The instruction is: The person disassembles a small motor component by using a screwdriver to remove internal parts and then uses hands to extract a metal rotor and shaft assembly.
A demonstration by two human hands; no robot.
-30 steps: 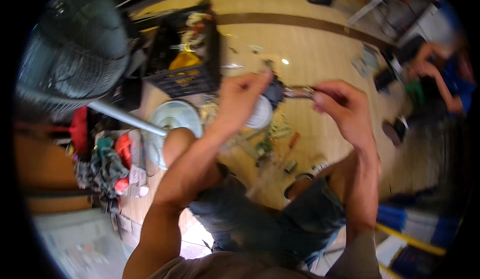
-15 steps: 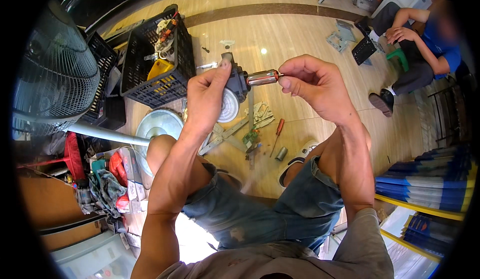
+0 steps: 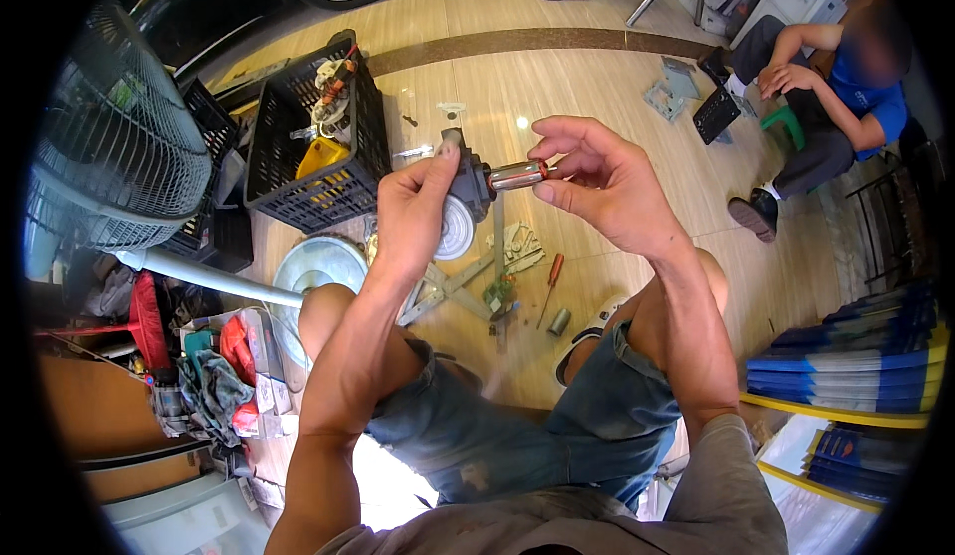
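My left hand is closed around a dark plastic motor housing, thumb pressed on its top. Out of the housing's right side sticks a shiny metal motor rotor with a reddish end. At that free end, my right hand has its thumb below and a fingertip against it, while the index finger is raised away. Below the housing, a pale round disc lies on the floor. Nearby are a green circuit board, a red-handled screwdriver and a short metal cylinder.
Left stands a black plastic crate with tools, beside a large caged fan on a pole. A seated person is at upper right, near loose metal plates. Blue-and-white packs fill a rack at right.
The right fingers have shifted from a pinch on the thin shaft tip to around the rotor's end, with the index finger lifted. The left hand keeps its hold on the housing.
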